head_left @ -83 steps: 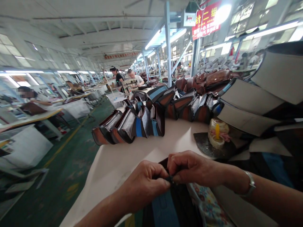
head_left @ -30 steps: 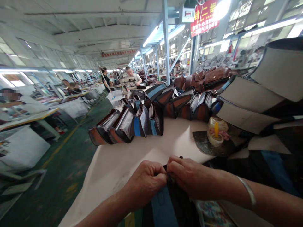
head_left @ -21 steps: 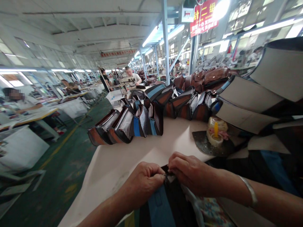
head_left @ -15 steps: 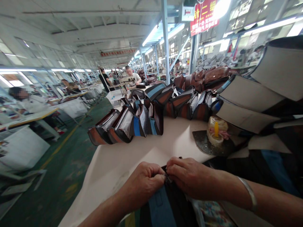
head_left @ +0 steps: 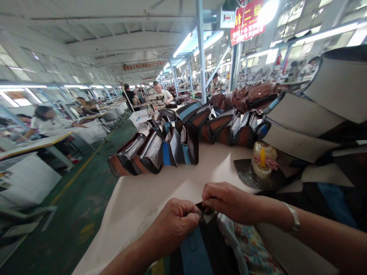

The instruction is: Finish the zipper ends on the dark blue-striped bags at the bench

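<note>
A black bag piece with a blue stripe (head_left: 196, 250) lies at the front edge of the table, close to my body. My left hand (head_left: 174, 223) pinches its top edge between thumb and forefinger. On the right of that grip, my right hand (head_left: 229, 202) is closed with fingers curled on the same top edge, a bracelet on its wrist. A small light patch shows between the two hands. What lies under the fingertips is too small and hidden to make out. Below my right hand hangs flowered cloth (head_left: 254, 244).
Several bags with open tops (head_left: 149, 152) line the far side of the pale table (head_left: 137, 194). To the right stand a glue pot with a yellow handle (head_left: 262, 160) on a dark board (head_left: 241, 173) and stacked pale curved panels (head_left: 306, 114). Co-workers sit at tables beyond the aisle.
My right hand has shifted slightly up and opened a gap over the bag piece's edge, showing more flowered cloth. My left hand keeps its pinch. A co-worker at left leans differently.
</note>
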`<state>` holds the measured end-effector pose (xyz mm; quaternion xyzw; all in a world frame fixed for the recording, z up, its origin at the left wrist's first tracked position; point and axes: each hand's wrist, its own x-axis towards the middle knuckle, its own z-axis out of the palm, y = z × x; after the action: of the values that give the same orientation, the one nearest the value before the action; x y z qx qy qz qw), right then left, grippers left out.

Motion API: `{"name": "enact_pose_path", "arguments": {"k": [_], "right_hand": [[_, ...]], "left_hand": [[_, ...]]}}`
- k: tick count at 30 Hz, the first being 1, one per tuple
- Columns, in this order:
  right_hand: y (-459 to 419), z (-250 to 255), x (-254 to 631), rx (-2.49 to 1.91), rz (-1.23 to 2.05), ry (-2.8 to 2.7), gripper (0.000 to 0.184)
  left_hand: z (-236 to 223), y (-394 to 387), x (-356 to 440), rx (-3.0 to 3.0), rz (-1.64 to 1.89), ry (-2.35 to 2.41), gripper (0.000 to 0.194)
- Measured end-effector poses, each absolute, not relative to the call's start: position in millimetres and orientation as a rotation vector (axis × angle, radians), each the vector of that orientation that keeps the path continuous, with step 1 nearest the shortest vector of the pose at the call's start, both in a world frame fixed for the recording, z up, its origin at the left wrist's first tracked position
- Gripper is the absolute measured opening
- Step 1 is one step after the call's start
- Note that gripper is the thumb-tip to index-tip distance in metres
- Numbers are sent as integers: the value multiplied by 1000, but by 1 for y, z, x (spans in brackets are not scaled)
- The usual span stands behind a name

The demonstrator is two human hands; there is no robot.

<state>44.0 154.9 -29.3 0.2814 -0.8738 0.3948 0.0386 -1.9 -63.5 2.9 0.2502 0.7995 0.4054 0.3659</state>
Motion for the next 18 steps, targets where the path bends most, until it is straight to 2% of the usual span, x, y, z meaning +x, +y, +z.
{"name": "enact_pose_path", "arguments": {"k": [3, 8, 12, 16, 18], "right_hand": [[156, -32, 45, 935, 1489, -2559, 17], [153, -37, 41, 1052, 1565, -2446, 14], [152, -39, 38, 1103, 1469, -2481, 6], [149, -42, 41, 1058, 1164, -2653, 10], [148, -44, 43, 940, 1196, -2690, 7]], "left_hand": [[3, -64, -3, 656, 1041, 2070, 24], [8, -62, -4, 703, 1002, 2098, 23], [9, -60, -5, 707, 963, 2131, 23], [6, -60, -8, 707, 961, 2136, 22], [6, -61, -8, 709, 951, 2129, 23]]}}
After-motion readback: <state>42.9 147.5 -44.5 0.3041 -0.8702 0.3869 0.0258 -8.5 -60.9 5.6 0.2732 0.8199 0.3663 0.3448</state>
